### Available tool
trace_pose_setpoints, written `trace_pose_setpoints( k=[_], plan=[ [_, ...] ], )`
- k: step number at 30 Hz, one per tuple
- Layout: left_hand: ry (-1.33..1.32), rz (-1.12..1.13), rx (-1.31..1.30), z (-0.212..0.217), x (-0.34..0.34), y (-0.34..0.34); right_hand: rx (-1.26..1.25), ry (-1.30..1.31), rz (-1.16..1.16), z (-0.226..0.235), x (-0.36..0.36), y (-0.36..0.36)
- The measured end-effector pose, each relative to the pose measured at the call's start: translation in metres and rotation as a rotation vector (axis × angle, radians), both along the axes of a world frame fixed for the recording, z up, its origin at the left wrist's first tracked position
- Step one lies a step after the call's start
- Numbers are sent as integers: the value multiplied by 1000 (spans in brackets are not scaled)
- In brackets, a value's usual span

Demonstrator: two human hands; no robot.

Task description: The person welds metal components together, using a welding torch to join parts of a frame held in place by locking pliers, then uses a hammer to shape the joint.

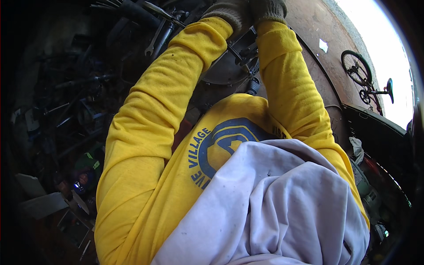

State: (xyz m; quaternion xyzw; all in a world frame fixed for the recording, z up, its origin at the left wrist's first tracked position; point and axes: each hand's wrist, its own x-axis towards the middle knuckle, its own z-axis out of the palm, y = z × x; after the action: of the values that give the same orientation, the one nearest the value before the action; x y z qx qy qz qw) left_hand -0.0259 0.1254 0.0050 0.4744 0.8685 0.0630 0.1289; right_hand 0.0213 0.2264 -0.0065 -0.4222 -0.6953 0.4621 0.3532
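Note:
Both of my arms, in yellow sleeves, reach up to the top edge of the picture. My left hand [226,12] and my right hand [270,9] wear grey knit gloves and sit close together, side by side. They rest on the top of a dark metal part [242,47] that stands between my forearms. Beneath that part is a round grey metal disc [223,73]. My fingers are cut off by the picture's edge, so their grip is hidden.
A wrench [154,43] and other dark tools hang at the upper left above a shadowy heap of clutter [66,110]. A rusty brown metal panel [319,48] rises on the right, with a bicycle [361,73] beyond it in daylight. A white cloth [274,207] covers my lower chest.

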Motion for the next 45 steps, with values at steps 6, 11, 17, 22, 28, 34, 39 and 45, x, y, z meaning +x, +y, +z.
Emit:
trace_pose_setpoints(
  k=[6, 11, 17, 22, 28, 34, 39, 45],
  plan=[
    [-190, 109, 139, 36, 14, -2, -266, 23, 51, 63, 40, -29],
    [-241, -140, 544, 82, -3, -60, -2, 441, 150, 75, 95, -10],
    [-355, 22, 862, 62, -7, -174, 48, 407, 7, 18, 236, -11],
    [-421, -4, 780, -8, 54, -210, -374, -10, -87, -93, 348, -43],
    [-499, -177, 580, -27, 99, -188, -750, -44, -99, -98, 327, -71],
    [-520, -267, 620, -30, 101, -179, -678, 307, 58, -56, 230, -32],
    [-528, -337, 578, -17, 110, -173, -469, 285, 194, -25, 166, -19],
    [-481, -431, 631, -15, 115, -163, -307, 124, -10, -32, 139, -19]
  ],
)
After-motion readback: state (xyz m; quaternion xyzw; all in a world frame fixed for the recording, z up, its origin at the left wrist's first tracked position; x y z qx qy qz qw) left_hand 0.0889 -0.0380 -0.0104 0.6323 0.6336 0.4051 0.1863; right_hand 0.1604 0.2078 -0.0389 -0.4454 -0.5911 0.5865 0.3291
